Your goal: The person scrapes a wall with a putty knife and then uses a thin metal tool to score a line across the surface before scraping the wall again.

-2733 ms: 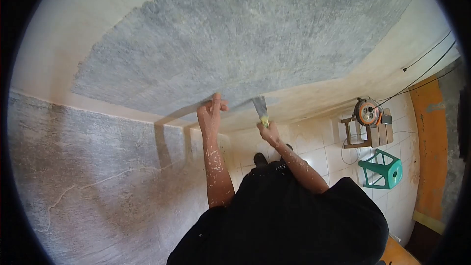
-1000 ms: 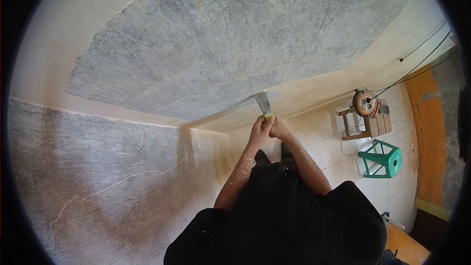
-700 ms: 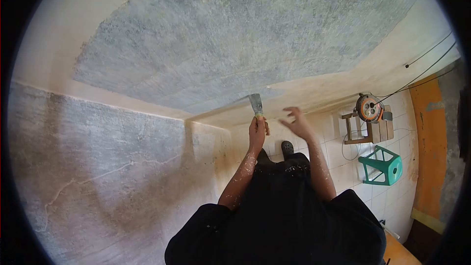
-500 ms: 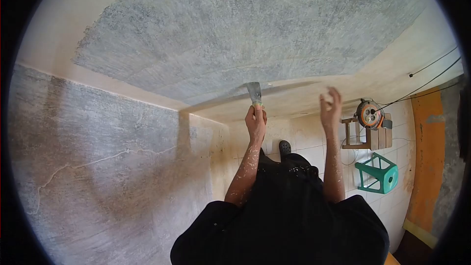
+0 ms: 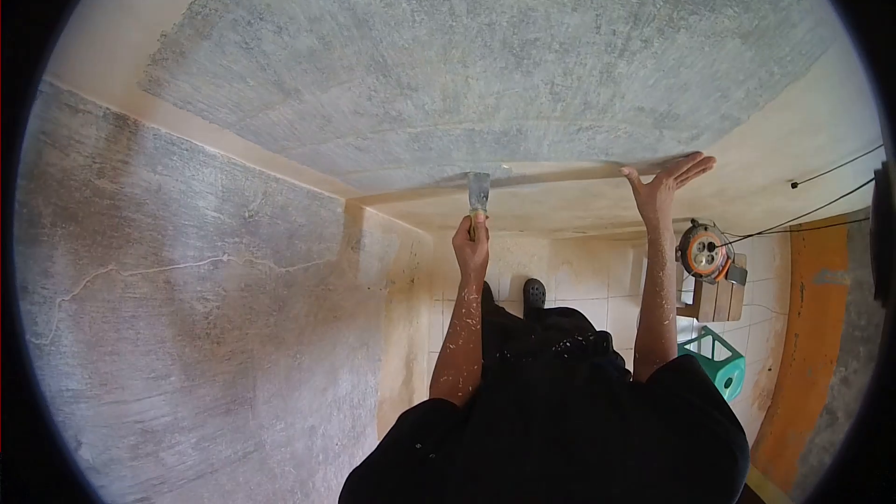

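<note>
The left hand [image 5: 471, 243] grips the handle of the scraper [image 5: 478, 192], with the fingers closed around it and the thumb along its upper part. The scraper points away from the body, blade outward, at the lower border of the grey patch [image 5: 504, 56] on the front wall [image 5: 560, 191]; whether the blade edge touches the surface cannot be determined. The right hand [image 5: 665, 191] is empty and spread wide, thumb set apart from the extended fingers, positioned at the wall well to the right of the scraper, near the same border. Pale flecks adhere to both forearms. The left side wall [image 5: 205, 345] is rough and grey, crossed by a thin light line. To the right, an orange and black cable reel [image 5: 707, 250] rests on a wooden stool [image 5: 717, 301]. A green plastic stool [image 5: 730, 377] stands near it on the tiled floor [image 5: 581, 287], partly covered by the right arm and sleeve.
</note>
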